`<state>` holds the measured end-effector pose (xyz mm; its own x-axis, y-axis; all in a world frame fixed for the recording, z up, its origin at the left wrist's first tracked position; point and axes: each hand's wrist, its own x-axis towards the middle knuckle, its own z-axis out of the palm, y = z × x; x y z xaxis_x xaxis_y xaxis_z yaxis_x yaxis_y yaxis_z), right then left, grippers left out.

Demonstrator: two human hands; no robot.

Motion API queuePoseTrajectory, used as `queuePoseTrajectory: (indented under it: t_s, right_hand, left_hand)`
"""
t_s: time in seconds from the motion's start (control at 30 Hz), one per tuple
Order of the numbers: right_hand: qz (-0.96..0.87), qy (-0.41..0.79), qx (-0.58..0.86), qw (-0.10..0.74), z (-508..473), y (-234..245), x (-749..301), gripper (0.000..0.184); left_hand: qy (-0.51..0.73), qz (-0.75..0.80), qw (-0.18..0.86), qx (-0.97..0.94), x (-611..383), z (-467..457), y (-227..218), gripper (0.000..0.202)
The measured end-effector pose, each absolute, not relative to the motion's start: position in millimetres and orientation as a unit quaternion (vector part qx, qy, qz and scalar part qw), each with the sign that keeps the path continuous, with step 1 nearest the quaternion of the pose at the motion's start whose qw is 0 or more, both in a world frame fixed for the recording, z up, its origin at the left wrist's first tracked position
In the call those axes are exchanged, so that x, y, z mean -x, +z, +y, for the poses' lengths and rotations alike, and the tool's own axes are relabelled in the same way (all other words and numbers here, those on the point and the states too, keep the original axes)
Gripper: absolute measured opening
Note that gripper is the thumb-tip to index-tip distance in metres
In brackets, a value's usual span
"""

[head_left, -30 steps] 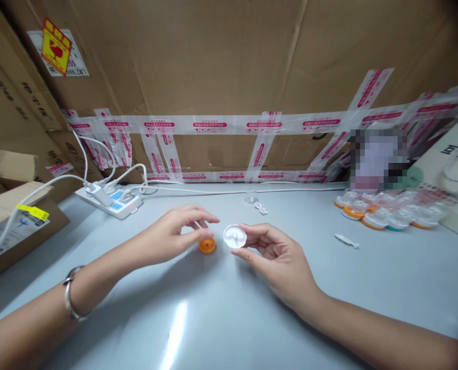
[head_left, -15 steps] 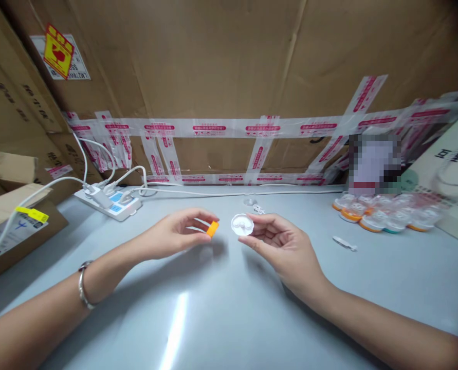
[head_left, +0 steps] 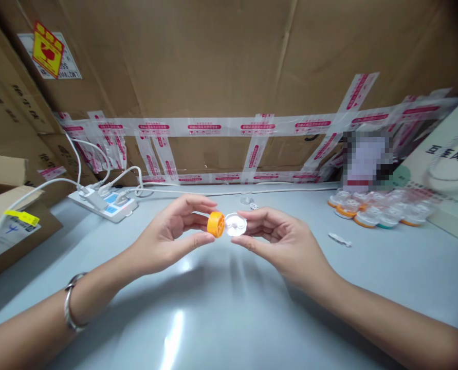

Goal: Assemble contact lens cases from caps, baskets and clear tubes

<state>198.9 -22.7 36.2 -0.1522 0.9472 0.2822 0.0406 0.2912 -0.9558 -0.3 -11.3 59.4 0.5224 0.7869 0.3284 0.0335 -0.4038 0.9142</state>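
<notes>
My left hand [head_left: 172, 231] pinches a small round orange cap [head_left: 215, 224] between thumb and fingers, its open face turned toward the right. My right hand [head_left: 280, 241] pinches a clear round plastic case [head_left: 236, 224] by its edge. The two parts are held above the grey table [head_left: 221, 308], side by side and nearly touching at the centre of the view. A metal bracelet [head_left: 70, 308] sits on my left wrist.
A white power strip [head_left: 105, 203] with plugged cables lies at the back left. Several finished clear-and-orange cases [head_left: 375, 213] are grouped at the right. A small white piece [head_left: 339, 239] lies near them. Taped cardboard [head_left: 213, 77] walls the back; a box [head_left: 8, 226] stands left.
My left hand lifted the orange cap off the table and turned it. Both hands rose and came together, bringing the cap next to the clear case.
</notes>
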Motion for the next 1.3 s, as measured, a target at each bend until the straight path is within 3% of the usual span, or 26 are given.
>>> queuePoseTrajectory:
  t_s: [0.17, 0.43, 0.73, 0.9, 1.3]
  right_hand:
    - [-0.63, 0.419, 0.405, 0.513, -23.2, 37.1, -199.6, 0.025]
    - [-0.635, 0.415, 0.401, 0.513, -22.1, 36.0, -201.5, 0.024]
    - [-0.632, 0.425, 0.401, 0.509, -22.3, 35.0, -201.6, 0.024]
    - [-0.643, 0.409, 0.409, 0.502, -24.1, 36.9, -202.0, 0.023]
    - [-0.667, 0.407, 0.397, 0.481, -25.0, 44.8, -199.5, 0.023]
  left_hand:
    - [0.415, 0.312, 0.492, -0.699, 1.3, -8.4, 57.7, 0.023]
    - [0.381, 0.339, 0.643, -0.571, 2.9, -1.4, 51.7, 0.033]
    - [0.372, 0.381, 0.546, -0.647, -1.8, -4.7, 52.6, 0.042]
    - [0.405, 0.38, 0.488, -0.673, -2.2, -7.5, 56.1, 0.033]
    - [0.415, 0.371, 0.409, -0.723, -2.2, -8.3, 57.2, 0.033]
